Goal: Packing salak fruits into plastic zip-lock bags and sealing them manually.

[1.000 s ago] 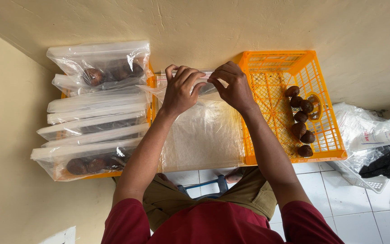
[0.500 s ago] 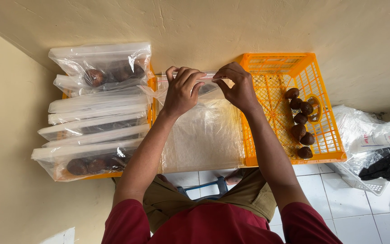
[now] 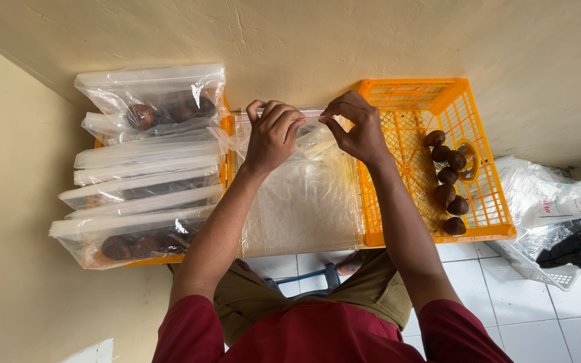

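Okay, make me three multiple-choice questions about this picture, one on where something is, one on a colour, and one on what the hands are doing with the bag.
1. Where do the loose brown fruits lie?
A. In the orange crate
B. On the tiled floor
C. In the person's lap

2. What colour is the crate?
A. Blue
B. Orange
C. Green

3. How do the left hand and right hand meet the clear plastic bag?
A. Both off it
B. Only one touches it
C. Both pinch its top edge

Answers: 1 A, the fruits rest on the crate's mesh bottom. 2 B, its walls are orange. 3 C, fingertips of both hands grip the bag's top strip.
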